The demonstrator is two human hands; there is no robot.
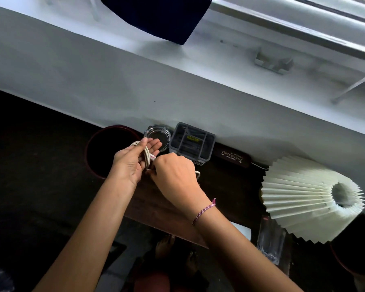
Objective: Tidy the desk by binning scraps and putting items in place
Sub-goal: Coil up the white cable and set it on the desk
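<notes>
both forearms come in from 6 o'clock and meet mid-frame over the dark wooden desk (171,205). left hand (131,163) is palm-up-ish, tilted, fingers fairly straight and fanned toward 1 o'clock, w/ a cream cord (147,155) looped round them in several turns; thumb lies along the coil. right hand (175,175) is back-up, knuckles toward the cam, fingers curled under and pinched at the cord's lower end just beside the left palm; exact grip is hidden by the hand's back. a bit of cord peeks out at the right hand's 3 o'clock side. woven purple-white bracelet (203,210) on the right wrist.

behind the hands, along the white wall (93,81): round dark bin (105,150) at 10 o'clock of the hands, clear glass ashtray (156,134) at 12, touching-close to the left fingertips in view; grey plastic organiser (193,142) at 1 o'clock, dark spectacle case (232,157) at 2. pleated white lampshade (303,197) at 3 o'clock, well apart. clear plastic packet (271,243) lies at 4 o'clock.
</notes>
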